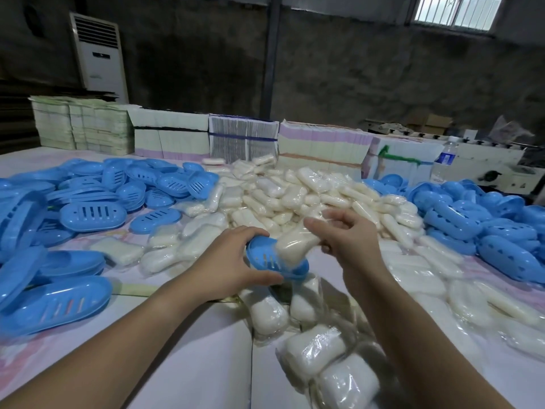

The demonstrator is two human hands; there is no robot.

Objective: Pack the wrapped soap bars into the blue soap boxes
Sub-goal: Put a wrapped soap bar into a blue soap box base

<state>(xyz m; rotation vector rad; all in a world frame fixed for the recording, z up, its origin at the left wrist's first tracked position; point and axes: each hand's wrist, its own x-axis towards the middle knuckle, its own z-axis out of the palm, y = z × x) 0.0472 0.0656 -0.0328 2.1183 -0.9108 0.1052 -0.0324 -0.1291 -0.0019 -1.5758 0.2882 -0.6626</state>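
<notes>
Her left hand (233, 261) grips a blue box (274, 262) by its near rim, just above the table (191, 349). Right hand (348, 234) pinches a wrapped soap (295, 246), its lower end dipping into that box. Soap pile (295, 196) lies beyond.

packing workshop – heaped soap bars (295, 196), bundled cartons (168, 137)
</notes>
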